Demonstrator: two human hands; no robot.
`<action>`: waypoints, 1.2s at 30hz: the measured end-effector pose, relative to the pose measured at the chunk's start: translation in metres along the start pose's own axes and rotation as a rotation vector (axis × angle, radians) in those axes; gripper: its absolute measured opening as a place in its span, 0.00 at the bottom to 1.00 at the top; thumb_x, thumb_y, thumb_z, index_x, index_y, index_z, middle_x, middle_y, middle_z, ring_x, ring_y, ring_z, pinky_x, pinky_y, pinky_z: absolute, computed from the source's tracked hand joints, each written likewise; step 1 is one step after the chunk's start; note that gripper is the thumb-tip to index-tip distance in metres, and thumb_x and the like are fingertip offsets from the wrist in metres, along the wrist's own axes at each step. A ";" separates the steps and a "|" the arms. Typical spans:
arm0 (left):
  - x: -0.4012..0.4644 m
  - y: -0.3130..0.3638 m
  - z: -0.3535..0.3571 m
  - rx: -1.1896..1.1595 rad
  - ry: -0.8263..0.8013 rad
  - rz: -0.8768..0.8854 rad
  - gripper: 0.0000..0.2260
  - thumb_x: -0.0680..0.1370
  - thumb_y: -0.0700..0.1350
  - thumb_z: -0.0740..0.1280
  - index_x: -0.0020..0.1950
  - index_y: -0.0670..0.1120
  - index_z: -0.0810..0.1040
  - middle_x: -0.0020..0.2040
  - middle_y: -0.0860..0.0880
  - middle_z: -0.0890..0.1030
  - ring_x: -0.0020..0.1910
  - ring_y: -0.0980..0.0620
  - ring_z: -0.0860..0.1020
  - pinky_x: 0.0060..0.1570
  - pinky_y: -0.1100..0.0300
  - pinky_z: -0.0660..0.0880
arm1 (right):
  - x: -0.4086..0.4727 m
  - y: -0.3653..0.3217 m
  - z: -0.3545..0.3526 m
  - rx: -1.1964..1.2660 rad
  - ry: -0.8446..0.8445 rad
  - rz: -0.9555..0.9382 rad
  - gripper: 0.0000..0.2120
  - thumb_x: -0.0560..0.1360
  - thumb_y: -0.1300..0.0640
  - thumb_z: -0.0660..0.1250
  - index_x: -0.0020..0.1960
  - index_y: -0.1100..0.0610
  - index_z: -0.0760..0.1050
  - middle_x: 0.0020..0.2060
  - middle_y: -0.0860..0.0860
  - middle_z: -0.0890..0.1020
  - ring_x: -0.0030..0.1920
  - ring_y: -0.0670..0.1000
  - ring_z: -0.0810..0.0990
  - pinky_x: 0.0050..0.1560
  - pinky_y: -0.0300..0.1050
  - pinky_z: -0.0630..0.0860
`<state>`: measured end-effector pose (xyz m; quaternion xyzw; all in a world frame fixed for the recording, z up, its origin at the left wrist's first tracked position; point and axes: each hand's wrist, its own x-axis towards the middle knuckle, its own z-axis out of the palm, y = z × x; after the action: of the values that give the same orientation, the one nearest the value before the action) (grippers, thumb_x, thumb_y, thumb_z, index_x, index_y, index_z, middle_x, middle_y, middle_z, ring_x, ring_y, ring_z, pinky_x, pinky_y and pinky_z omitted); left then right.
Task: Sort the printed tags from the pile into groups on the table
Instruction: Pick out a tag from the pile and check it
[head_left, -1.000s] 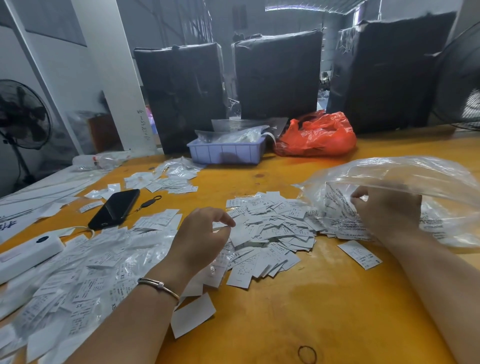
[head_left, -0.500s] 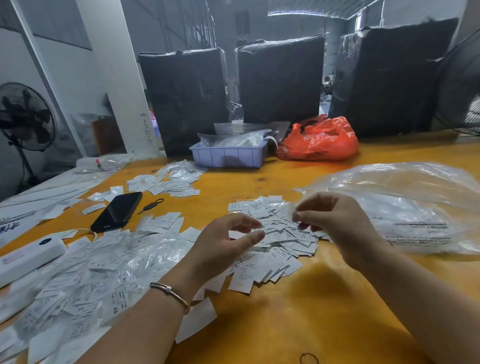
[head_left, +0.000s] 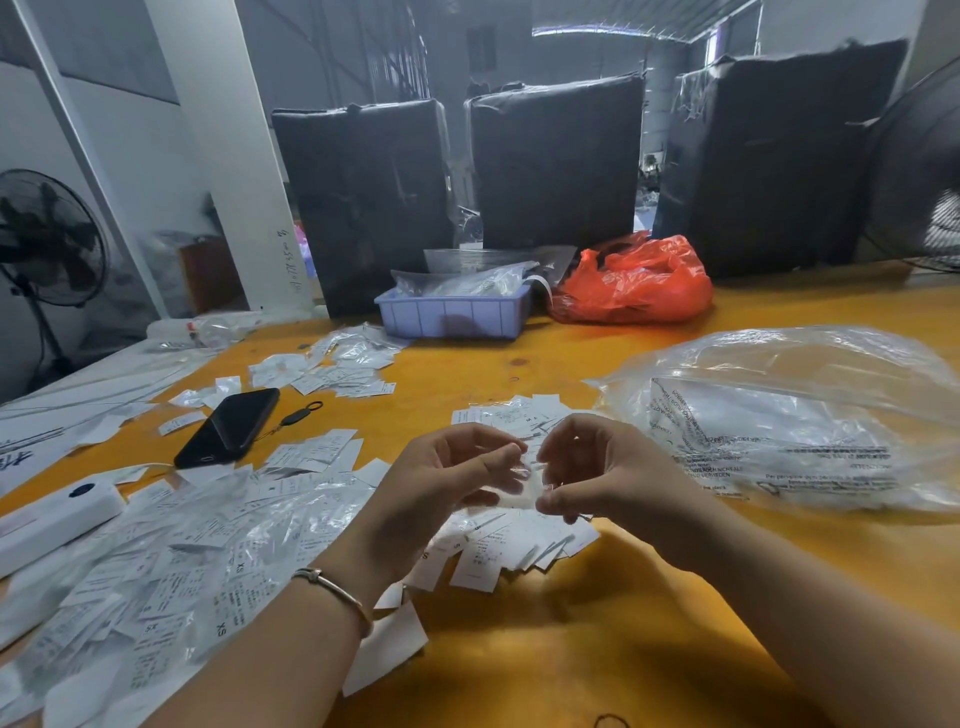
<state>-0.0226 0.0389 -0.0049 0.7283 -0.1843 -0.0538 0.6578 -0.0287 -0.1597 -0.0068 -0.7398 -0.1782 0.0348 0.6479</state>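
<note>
A pile of white printed tags (head_left: 511, 545) lies on the yellow table (head_left: 597, 639) just below my hands. My left hand (head_left: 441, 488) and my right hand (head_left: 608, 473) meet above it, fingertips pinching a small clear sleeve with a tag (head_left: 524, 491) between them. A wide spread of tags in clear sleeves (head_left: 171, 566), some marked XS, covers the table's left. Another small group of tags (head_left: 332, 369) lies farther back left. At the right sits a big clear plastic bag (head_left: 795, 421) with tags inside.
A black phone (head_left: 228, 426) and a white box (head_left: 47, 519) lie at the left. A lilac tray (head_left: 452, 314) and a red plastic bag (head_left: 634, 280) stand at the back, before black wrapped bales (head_left: 556, 166). Fans stand at both sides.
My right hand left the clear bag and came to the middle. Both hands rose above the pile and now pinch one small sleeved tag together.
</note>
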 end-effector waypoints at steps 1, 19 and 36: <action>0.000 0.000 -0.001 0.006 0.013 0.017 0.08 0.70 0.48 0.75 0.47 0.47 0.84 0.44 0.45 0.86 0.44 0.50 0.84 0.43 0.63 0.79 | 0.000 0.000 0.001 -0.017 0.003 0.006 0.17 0.64 0.75 0.74 0.48 0.62 0.75 0.33 0.56 0.79 0.32 0.52 0.77 0.32 0.40 0.74; 0.000 -0.003 0.001 0.176 -0.004 0.009 0.06 0.74 0.37 0.73 0.51 0.42 0.83 0.37 0.45 0.84 0.36 0.52 0.82 0.39 0.63 0.78 | 0.002 0.005 0.003 -0.058 0.180 -0.116 0.10 0.72 0.68 0.71 0.50 0.59 0.79 0.34 0.56 0.84 0.34 0.52 0.81 0.38 0.40 0.78; 0.002 -0.003 -0.011 0.172 0.225 0.018 0.03 0.73 0.39 0.73 0.45 0.42 0.81 0.39 0.47 0.85 0.37 0.53 0.83 0.37 0.65 0.76 | 0.008 0.012 -0.004 -0.189 0.378 -0.132 0.10 0.73 0.65 0.70 0.53 0.55 0.79 0.42 0.52 0.84 0.42 0.49 0.82 0.42 0.39 0.78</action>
<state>-0.0165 0.0487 -0.0062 0.7817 -0.1200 0.0501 0.6099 -0.0176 -0.1625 -0.0159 -0.7773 -0.1041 -0.1636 0.5984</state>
